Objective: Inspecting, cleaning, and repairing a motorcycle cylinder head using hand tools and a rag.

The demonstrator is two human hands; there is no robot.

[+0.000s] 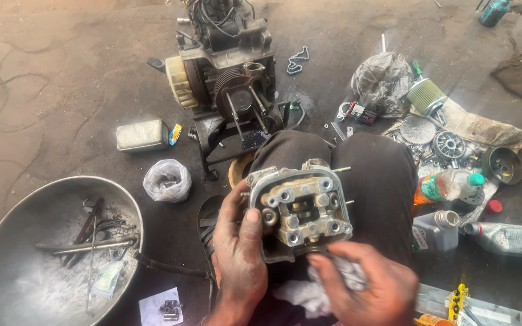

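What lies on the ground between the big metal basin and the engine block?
In the head view, a knotted clear plastic bag holding small parts sits on the ground between the metal basin and the engine block.

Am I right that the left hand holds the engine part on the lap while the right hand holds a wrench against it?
Not quite. The left hand does hold the engine part on the lap, but the right hand holds a white rag, not a wrench. The head view shows it.
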